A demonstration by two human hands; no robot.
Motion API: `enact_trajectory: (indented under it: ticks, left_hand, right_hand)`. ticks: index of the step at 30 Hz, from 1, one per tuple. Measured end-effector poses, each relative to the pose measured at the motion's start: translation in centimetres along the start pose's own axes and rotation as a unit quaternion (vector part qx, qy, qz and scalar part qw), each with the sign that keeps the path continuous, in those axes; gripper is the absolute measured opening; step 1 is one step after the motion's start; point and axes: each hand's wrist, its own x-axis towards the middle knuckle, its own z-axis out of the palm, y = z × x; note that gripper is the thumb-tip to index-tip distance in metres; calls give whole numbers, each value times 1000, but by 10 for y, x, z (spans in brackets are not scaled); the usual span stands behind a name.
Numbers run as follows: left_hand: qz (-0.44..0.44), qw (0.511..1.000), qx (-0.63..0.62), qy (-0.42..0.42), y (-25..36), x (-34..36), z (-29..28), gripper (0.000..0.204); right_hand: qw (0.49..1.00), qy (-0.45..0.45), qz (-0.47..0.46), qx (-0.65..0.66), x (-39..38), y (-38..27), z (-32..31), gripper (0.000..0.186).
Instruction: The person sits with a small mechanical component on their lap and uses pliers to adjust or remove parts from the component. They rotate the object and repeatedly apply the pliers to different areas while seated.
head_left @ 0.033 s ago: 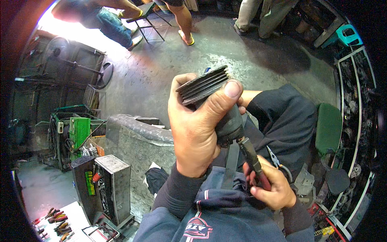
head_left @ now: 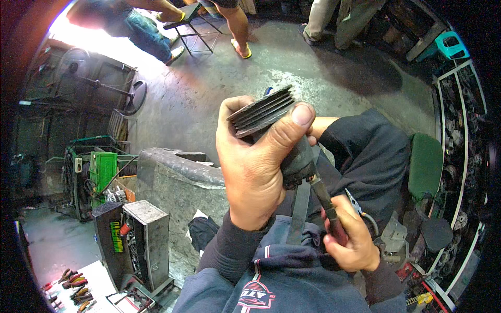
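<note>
Fingers (head_left: pixel 284 130) of the left hand (head_left: pixel 255 172) were closed around the ribbed black rubber boot (head_left: pixel 261 112), held above the lap. The right hand (head_left: pixel 352 240) gripped the dark red-handled tool (head_left: pixel 326 206) at its lower end. The boot's long axis ran diagonally, wide pleated end pointing up-left, narrow neck down-right toward the tool.

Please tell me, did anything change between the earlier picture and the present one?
Nothing visibly changed. The left hand still grips the black ribbed rubber boot, thumb on its wide end, and the right hand still holds the tool with a dark red handle against the boot's narrow end.
</note>
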Motion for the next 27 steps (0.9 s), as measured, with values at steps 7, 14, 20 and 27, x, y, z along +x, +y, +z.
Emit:
enact_trajectory:
  ticks: [7, 14, 20, 27]
  left_hand:
    - [39, 998, 32, 38, -12, 5, 2, 55]
    - [0, 999, -38, -18, 1, 7, 0, 52]
    - [-31, 994, -72, -77, 3, 9, -4, 44]
    - [-40, 993, -75, -76, 4, 7, -3, 44]
  right_hand:
    - [905, 218, -17, -365, 6, 4, 32, 48]
    - [944, -77, 99, 306, -8, 7, -9, 46]
    - [857, -179, 169, 454, 3, -5, -29, 46]
    - [855, -213, 175, 440, 6, -5, -35, 41]
